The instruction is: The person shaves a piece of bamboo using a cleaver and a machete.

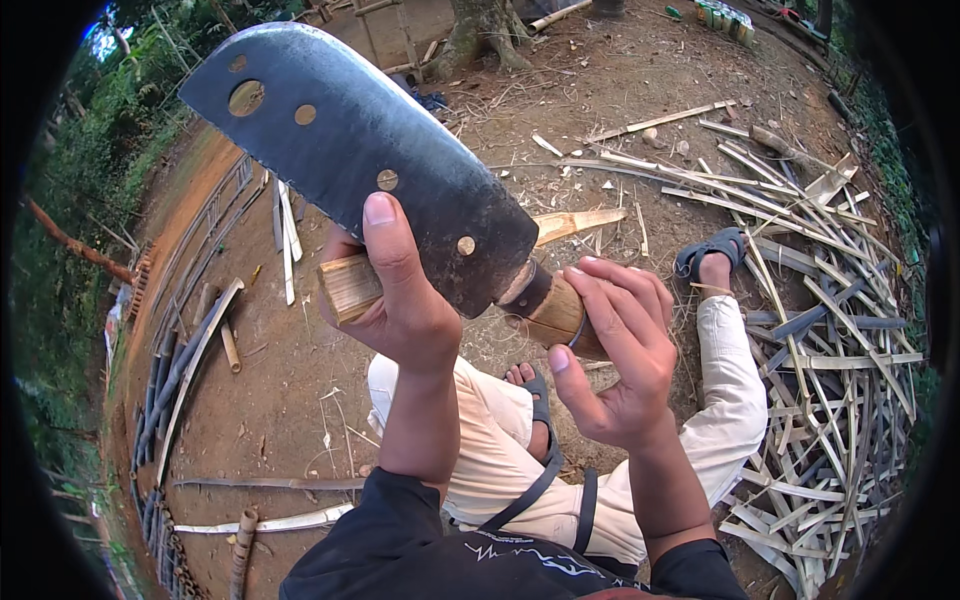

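Far L, on the dirt: dark poles [175,375] lying w/ pale split ones. Then my cleaver [340,130], up in front of me, broad dark blade w/ five round holes, blunt end upper L. Its long axis runs diag., upper L down to lower R, where the handle is. Next, wood piece [350,288]: squared end pokes out L of my thumb; a pointed pale bit shows past the blade's R side, prob. same piece, but the middle's hidden, so can't confirm.

My L hand [405,285] is closed round the wood piece, thumb up flat vs. the blade face approx. mid-length; so L is nearer the blade, blade btwn me and the hidden fingers. Then the wooden handle [555,315], dark collar at its top. My R hand [630,360] is wrapped round it, fingers over, thumb under; from this grip the blade lies up & L. Beyond, R: sandalled foot [715,265], then a big heap of split strips [840,360].
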A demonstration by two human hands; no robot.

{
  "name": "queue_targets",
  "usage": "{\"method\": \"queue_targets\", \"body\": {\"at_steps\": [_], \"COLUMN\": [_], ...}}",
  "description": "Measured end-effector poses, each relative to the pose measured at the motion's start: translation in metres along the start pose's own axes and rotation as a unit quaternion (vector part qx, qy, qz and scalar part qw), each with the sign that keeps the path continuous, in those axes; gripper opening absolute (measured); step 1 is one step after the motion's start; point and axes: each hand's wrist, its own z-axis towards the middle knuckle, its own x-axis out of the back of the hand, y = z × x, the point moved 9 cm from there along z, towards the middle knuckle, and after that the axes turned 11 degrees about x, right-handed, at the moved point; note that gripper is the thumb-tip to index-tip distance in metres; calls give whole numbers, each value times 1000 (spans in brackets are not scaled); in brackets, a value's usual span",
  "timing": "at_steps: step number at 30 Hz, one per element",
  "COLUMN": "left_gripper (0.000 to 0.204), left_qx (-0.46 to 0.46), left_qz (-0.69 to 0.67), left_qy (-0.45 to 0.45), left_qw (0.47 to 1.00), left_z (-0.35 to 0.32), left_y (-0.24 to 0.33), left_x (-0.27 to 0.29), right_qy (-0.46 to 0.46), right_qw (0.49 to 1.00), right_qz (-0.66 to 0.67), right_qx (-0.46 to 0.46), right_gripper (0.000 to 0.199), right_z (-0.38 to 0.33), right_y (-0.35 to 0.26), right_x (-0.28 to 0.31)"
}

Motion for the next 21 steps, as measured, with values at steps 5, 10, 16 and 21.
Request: {"method": "queue_targets", "body": {"at_steps": [5,10,16,21], "left_gripper": [28,29,30,30], "left_qx": [0,18,36,6], "left_qz": [8,-13,-23,-36], "left_qy": [15,16,-15,-17], "left_qw": [1000,1000,999,999], "left_z": [-10,-12,-18,-22], "left_y": [5,2,7,7], "left_x": [-2,0,-8,-13], "right_qy": [7,-42,-55,-71], "right_qw": [998,998,998,995], "right_qz": [62,-31,-9,-58], "right_qx": [-34,-37,22,-27], "right_gripper": [60,63,86,79], "right_z": [-11,-4,16,3], "right_y": [10,5,-16,5], "right_x": [-9,-4,-9,-8]}}
